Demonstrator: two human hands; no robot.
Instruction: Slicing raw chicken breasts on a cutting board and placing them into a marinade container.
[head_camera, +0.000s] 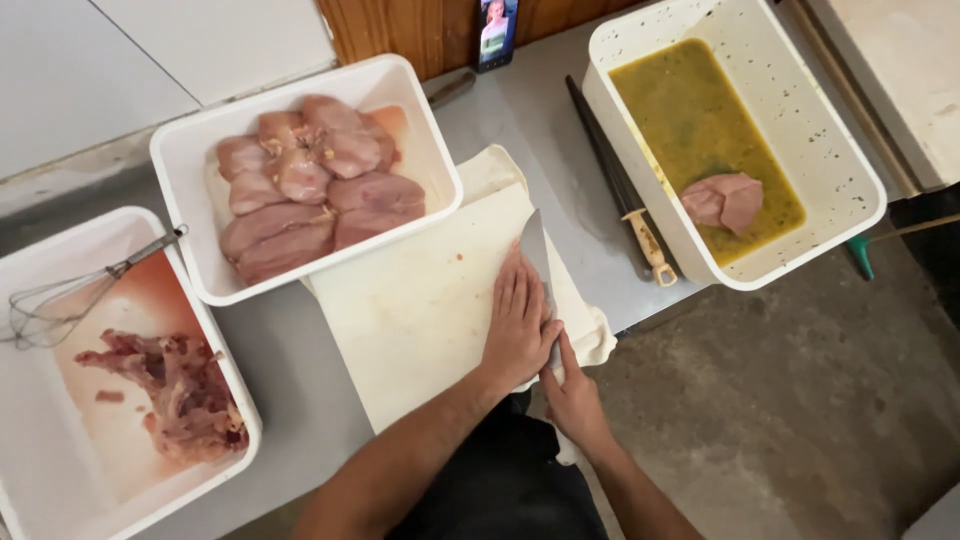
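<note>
The left hand (517, 325) is lying flat, fingers straight and together, pressing on the broad grey steel blade of a cleaver (538, 262) resting on the smooth white rectangular cutting board (410, 300). The right hand (573, 395) is curling closed around the cleaver's handle at the board's near edge.

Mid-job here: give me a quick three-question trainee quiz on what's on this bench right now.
1. True or false: the left hand lies flat on the knife blade.
2. Which tub holds the whisk? A) trimmings tub B) raw fillet tub C) marinade tub
3. How many meat pieces lie in the yellow-green marinade?

Key: 1 true; 2 A; 3 one. The right hand grips the knife's handle end at the cutting board edge.
</note>
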